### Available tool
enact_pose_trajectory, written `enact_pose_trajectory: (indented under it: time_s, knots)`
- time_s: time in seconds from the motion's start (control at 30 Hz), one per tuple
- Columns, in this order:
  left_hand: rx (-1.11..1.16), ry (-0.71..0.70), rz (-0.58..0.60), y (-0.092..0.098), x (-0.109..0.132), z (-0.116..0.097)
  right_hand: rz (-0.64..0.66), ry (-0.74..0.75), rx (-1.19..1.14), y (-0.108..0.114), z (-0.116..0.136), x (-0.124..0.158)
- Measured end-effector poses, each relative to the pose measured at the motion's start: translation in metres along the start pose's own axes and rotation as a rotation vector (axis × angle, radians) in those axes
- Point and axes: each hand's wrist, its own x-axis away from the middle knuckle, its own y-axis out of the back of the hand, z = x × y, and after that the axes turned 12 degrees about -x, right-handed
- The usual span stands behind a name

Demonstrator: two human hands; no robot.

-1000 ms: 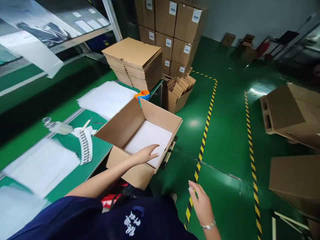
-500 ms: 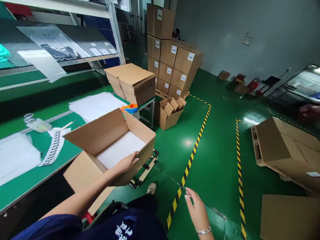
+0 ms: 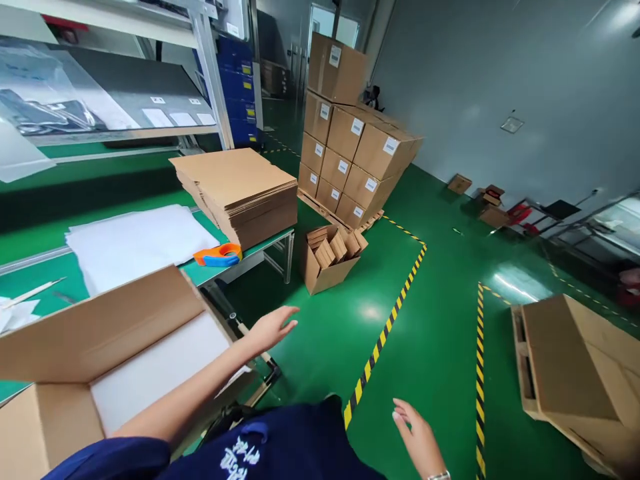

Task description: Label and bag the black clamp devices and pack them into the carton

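My left hand (image 3: 273,328) is in the air just past the right end of an open cardboard box (image 3: 125,313), fingers stretched out and holding nothing. My left forearm passes over the box, which has a white sheet (image 3: 165,363) lying in its bottom. Low over the green floor, my right hand (image 3: 419,437) is off to the right, its fingers loosely bent and apart, touching nothing. A tape dispenser (image 3: 219,255) in orange and blue lies on the bench beyond the box.
A stack of flat cardboard (image 3: 240,187) and white sheets (image 3: 140,243) lie on the green bench. Beyond stand a carton of folded cardboard pieces (image 3: 333,267) and stacked labelled cartons (image 3: 357,147). Yellow-black tape (image 3: 390,327) marks the floor; a loaded pallet (image 3: 525,363) is at right.
My left hand has let go of the box's near wall and reached forward past its end. The view has shifted, so the box appears farther left. My right hand remains empty.
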Motion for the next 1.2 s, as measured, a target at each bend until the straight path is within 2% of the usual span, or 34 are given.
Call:
enact_pose_trajectory:
  time_s: [0.07,0.13,0.2,0.27,0.33,0.4,0.5,0.57,0.63,0.73,0.87,0.97,1.1,1.2]
  knots:
    - [-0.033,0.005,0.044,-0.012,-0.029,-0.010,0.040,0.043,0.021,0.020,0.003,-0.069]
    - [-0.065,0.044,0.063,-0.023,-0.054,-0.015,0.097,0.103,0.081,0.036,0.017,-0.151]
    - [-0.091,0.113,0.060,-0.030,-0.073,-0.015,0.173,0.160,0.156,0.043,0.042,-0.240]
    - [-0.086,0.220,0.052,-0.035,-0.085,-0.013,0.252,0.217,0.189,0.040,0.076,-0.332]
    - [-0.061,0.345,0.042,-0.038,-0.090,-0.010,0.332,0.296,0.222,0.024,0.115,-0.420]
    - [-0.038,0.465,0.022,-0.042,-0.094,-0.005,0.410,0.369,0.259,-0.004,0.155,-0.501]
    - [-0.008,0.610,-0.004,-0.048,-0.105,0.007,0.505,0.447,0.335,-0.062,0.209,-0.605]
    - [0.009,0.690,-0.009,-0.050,-0.120,0.016,0.540,0.481,0.408,-0.106,0.238,-0.661]
    - [0.003,0.733,-0.011,-0.047,-0.140,0.024,0.569,0.498,0.495,-0.147,0.258,-0.707]
    - [0.016,0.780,-0.045,-0.036,-0.169,0.029,0.616,0.508,0.638,-0.199,0.274,-0.761]
    - [0.087,0.945,-0.143,-0.024,-0.186,0.023,0.701,0.544,0.798,-0.254,0.274,-0.819]
    - [0.090,1.108,-0.209,-0.028,-0.188,0.007,0.792,0.574,0.894,-0.293,0.265,-0.856]
    - [0.114,1.356,-0.299,-0.043,-0.204,-0.026,0.961,0.581,1.013,-0.331,0.254,-0.893]
    - [0.188,1.470,-0.292,-0.050,-0.232,-0.046,1.055,0.582,1.062,-0.338,0.256,-0.910]
